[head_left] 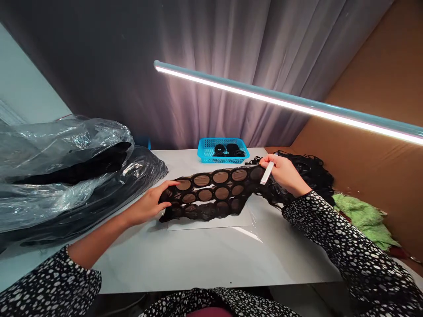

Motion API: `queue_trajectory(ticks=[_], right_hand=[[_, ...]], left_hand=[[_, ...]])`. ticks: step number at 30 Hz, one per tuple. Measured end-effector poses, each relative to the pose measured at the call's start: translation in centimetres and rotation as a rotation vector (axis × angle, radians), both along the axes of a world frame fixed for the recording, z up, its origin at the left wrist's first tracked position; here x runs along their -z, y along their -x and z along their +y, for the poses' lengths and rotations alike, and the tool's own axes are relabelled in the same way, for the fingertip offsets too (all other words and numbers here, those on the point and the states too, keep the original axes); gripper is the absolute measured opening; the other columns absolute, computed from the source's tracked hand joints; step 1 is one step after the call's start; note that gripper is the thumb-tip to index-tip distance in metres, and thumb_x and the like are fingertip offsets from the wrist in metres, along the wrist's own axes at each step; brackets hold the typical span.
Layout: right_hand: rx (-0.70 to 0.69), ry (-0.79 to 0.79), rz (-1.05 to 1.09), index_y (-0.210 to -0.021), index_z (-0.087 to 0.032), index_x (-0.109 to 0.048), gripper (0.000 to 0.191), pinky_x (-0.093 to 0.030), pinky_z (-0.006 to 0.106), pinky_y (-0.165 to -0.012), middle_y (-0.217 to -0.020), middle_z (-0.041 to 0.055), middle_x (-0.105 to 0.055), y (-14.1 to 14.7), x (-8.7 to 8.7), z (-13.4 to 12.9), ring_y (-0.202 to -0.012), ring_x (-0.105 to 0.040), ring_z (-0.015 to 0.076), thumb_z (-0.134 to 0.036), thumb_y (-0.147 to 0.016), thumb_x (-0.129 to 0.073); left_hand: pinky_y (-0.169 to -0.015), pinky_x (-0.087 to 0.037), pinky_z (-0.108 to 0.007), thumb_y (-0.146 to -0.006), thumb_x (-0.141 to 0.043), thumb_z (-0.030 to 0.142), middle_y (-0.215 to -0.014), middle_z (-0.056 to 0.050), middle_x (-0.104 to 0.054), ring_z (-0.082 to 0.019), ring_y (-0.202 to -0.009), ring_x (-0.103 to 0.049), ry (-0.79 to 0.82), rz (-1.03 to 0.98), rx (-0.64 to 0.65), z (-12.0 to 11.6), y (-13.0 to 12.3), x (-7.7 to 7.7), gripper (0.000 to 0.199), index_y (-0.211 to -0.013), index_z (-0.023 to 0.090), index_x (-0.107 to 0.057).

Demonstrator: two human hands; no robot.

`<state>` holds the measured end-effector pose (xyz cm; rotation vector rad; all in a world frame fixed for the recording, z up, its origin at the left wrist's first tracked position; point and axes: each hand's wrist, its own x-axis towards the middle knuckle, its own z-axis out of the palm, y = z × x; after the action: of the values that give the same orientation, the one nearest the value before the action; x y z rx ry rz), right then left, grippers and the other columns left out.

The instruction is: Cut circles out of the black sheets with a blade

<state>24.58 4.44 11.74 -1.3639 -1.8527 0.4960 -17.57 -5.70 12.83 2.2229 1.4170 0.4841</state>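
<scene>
A strip of black sheer fabric (pixel 221 193) with rows of round black-edged circles stretches between my two hands above the table. My left hand (pixel 150 203) pinches its left end, thumb below and fingers above. At the upper right end, my right hand (pixel 282 171) is closed on the fabric's edge. A white, flat, stick-like tool (pixel 267 173) also sits in that hand, pointing down toward me; its exact kind I cannot make out. Beneath the fabric lies a pale sheet (pixel 211 224). A tangled pile of black strips (pixel 312 174) is heaped behind my right wrist.
A blue basket (pixel 223 159) with black coiled rolls stands at the table's back. Clear plastic bags with black material (pixel 82 171) cover the left side. A green cloth (pixel 363 220) lies at right. A lit tube lamp (pixel 264 93) hangs above the white table (pixel 205 264).
</scene>
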Motion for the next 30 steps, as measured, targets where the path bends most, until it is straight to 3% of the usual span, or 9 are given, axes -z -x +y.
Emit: queue_trajectory(ticks=[3, 6, 9, 13, 16, 19, 22, 27, 30], right_hand=[[0.086, -0.034, -0.015, -0.073, -0.019, -0.061, 0.018, -0.038, 0.029, -0.059, -0.061, 0.0026, -0.062, -0.3, -0.6, 0.6, -0.056, -0.054, 0.0177, -0.032, -0.079, -0.050], [0.137, -0.118, -0.056, -0.072, -0.020, -0.062, 0.017, -0.040, 0.029, -0.063, -0.066, 0.0045, -0.067, -0.6, -0.6, 1.5, -0.064, -0.059, 0.0200, -0.031, -0.078, -0.051], [0.157, -0.133, -0.068, -0.072, -0.020, -0.063, 0.016, -0.042, 0.029, -0.065, -0.071, 0.0054, -0.070, -1.0, -0.2, 2.2, -0.069, -0.061, 0.0210, -0.030, -0.077, -0.051], [0.138, -0.097, -0.089, -0.072, -0.020, -0.063, 0.018, -0.042, 0.029, -0.065, -0.070, 0.0048, -0.068, -1.3, 0.3, 2.2, -0.069, -0.061, 0.0210, -0.032, -0.078, -0.051], [0.109, -0.078, -0.108, -0.071, -0.021, -0.062, 0.018, -0.041, 0.029, -0.065, -0.068, 0.0042, -0.066, -1.4, 0.3, 2.0, -0.068, -0.059, 0.0204, -0.032, -0.078, -0.051], [0.090, -0.071, -0.098, -0.069, -0.020, -0.062, 0.018, -0.040, 0.029, -0.064, -0.067, 0.0046, -0.065, -1.4, 0.7, 2.2, -0.067, -0.057, 0.0198, -0.032, -0.077, -0.051], [0.080, -0.015, -0.048, -0.069, -0.018, -0.061, 0.021, -0.038, 0.028, -0.061, -0.066, 0.0048, -0.064, -1.1, 2.1, 3.0, -0.064, -0.055, 0.0186, -0.034, -0.077, -0.050], [0.041, 0.075, -0.019, -0.068, -0.018, -0.062, 0.022, -0.038, 0.028, -0.060, -0.064, 0.0041, -0.064, 0.2, 5.2, 4.3, -0.061, -0.054, 0.0173, -0.035, -0.074, -0.050], [0.041, 0.080, -0.053, -0.068, -0.018, -0.062, 0.019, -0.039, 0.028, -0.062, -0.066, 0.0048, -0.066, 0.7, 6.4, 4.8, -0.063, -0.055, 0.0179, -0.032, -0.074, -0.050]], left_hand=[[-0.103, -0.043, -0.036, -0.083, -0.058, 0.019, -0.138, -0.005, -0.057, -0.024, -0.121, -0.057, 0.057, 0.030, 0.119, 0.7, 0.6, -1.7, 0.070, -0.147, 0.028, -0.031], [-0.100, -0.046, -0.033, -0.088, -0.046, 0.015, -0.128, -0.002, -0.063, -0.021, -0.114, -0.061, 0.068, 0.047, 0.203, 1.4, 0.8, -2.0, 0.048, -0.135, 0.027, -0.052], [-0.100, -0.046, -0.032, -0.091, -0.043, 0.019, -0.124, -0.002, -0.066, -0.020, -0.114, -0.062, 0.013, -0.036, 0.114, 1.5, 0.8, -1.1, 0.038, -0.121, 0.025, -0.064], [-0.105, -0.043, -0.038, -0.085, -0.062, 0.036, -0.134, -0.005, -0.061, -0.026, -0.121, -0.058, 0.001, -0.047, -0.076, 1.0, 0.8, 0.1, 0.068, -0.148, 0.025, -0.039], [-0.106, -0.041, -0.042, -0.079, -0.070, 0.039, -0.137, -0.007, -0.059, -0.028, -0.124, -0.056, 0.057, -0.060, -0.083, 0.6, 0.9, 0.4, 0.088, -0.154, 0.027, -0.025], [-0.095, -0.050, -0.040, -0.084, -0.063, 0.041, -0.131, -0.008, -0.063, -0.027, -0.116, -0.061, 0.243, -0.220, -0.044, 0.5, 1.3, 0.8, 0.060, -0.141, 0.028, -0.049], [-0.079, -0.055, -0.037, -0.087, -0.055, 0.045, -0.107, -0.008, -0.072, -0.025, -0.096, -0.068, 0.374, -0.259, -0.076, 1.1, 1.7, 2.0, 0.035, -0.106, 0.022, -0.072], [-0.087, -0.051, -0.044, -0.077, -0.065, 0.042, -0.101, -0.008, -0.069, -0.028, -0.099, -0.064, 0.243, -0.170, -0.177, 2.5, 1.1, 5.2, 0.035, -0.103, 0.019, -0.071], [-0.097, -0.046, -0.048, -0.067, -0.071, 0.031, -0.109, -0.009, -0.062, -0.031, -0.107, -0.060, 0.152, -0.130, -0.186, 2.5, 0.7, 5.9, 0.044, -0.109, 0.019, -0.067]])
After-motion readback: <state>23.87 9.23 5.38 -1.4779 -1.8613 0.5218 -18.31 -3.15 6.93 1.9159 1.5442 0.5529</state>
